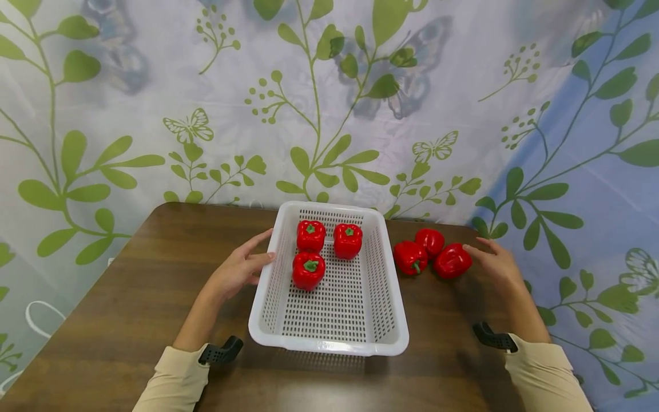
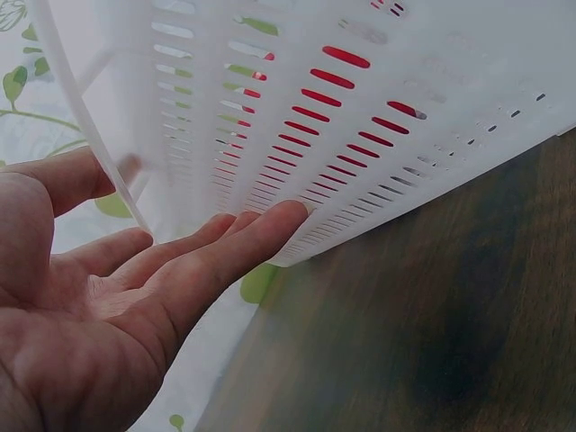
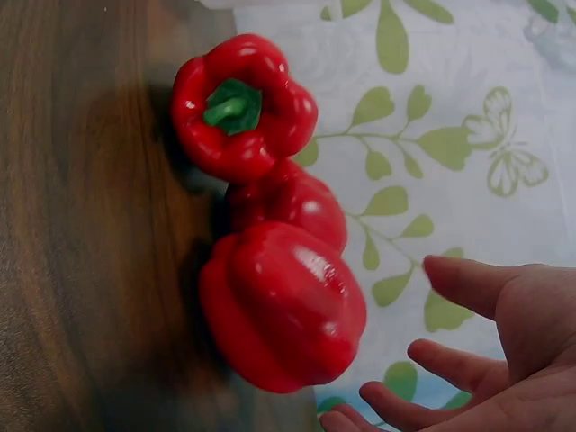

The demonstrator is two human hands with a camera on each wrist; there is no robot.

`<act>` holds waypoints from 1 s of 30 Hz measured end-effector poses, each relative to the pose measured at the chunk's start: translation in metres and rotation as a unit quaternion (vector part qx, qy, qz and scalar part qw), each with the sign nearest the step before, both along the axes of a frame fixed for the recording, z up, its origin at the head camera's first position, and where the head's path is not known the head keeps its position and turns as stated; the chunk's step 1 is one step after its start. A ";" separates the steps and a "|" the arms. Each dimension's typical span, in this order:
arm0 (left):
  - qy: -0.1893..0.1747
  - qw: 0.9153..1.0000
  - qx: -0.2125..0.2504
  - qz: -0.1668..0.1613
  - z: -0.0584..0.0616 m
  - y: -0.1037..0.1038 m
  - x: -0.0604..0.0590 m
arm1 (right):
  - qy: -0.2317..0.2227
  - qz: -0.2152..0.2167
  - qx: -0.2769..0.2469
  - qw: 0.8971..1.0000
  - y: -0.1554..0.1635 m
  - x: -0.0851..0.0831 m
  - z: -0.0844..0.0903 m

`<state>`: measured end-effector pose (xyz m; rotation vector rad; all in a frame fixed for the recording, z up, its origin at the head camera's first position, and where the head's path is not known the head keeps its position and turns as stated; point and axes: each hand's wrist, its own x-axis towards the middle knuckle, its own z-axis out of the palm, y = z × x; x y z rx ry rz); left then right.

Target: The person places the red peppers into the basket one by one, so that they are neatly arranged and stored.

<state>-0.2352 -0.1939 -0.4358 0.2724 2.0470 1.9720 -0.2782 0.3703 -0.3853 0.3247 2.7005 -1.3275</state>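
My left hand [image 1: 241,268] holds the left rim of a white perforated plastic basket [image 1: 329,345]. In the left wrist view its thumb [image 2: 85,180] laps over the rim, while the fingers [image 2: 243,247] stretch along the outer wall. Inside the basket stand three glossy red bell peppers, a back-left one [image 1: 311,236], a back-right one [image 1: 348,240] and a nearer one [image 1: 308,271]. My right hand [image 1: 495,265] spreads its fingers beside the rightmost pepper [image 1: 453,261] on the table; the right wrist view shows a gap between them.
Right of the basket, two more bell peppers, one with its stem forward [image 1: 410,257] and one behind [image 1: 429,241], lie close against the rightmost one. The dark wooden table [image 1: 170,269] ends at a leaf-print cloth backdrop [image 1: 221,143] along its back and right sides.
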 end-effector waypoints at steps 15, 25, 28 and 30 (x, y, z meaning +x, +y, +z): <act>0.003 1.000 -0.004 0.002 0.001 0.000 0.001 | -0.029 0.044 -0.056 0.997 0.009 -0.006 -0.028; 0.004 1.000 -0.003 0.000 0.000 0.000 0.002 | -0.038 0.031 -0.067 0.997 0.009 -0.008 -0.038; 0.005 1.000 -0.003 0.000 0.001 0.000 0.002 | -0.035 0.029 -0.077 0.996 0.009 -0.009 -0.042; 0.004 1.000 -0.001 0.000 0.001 0.000 0.002 | -0.032 0.025 -0.082 0.996 0.008 -0.010 -0.043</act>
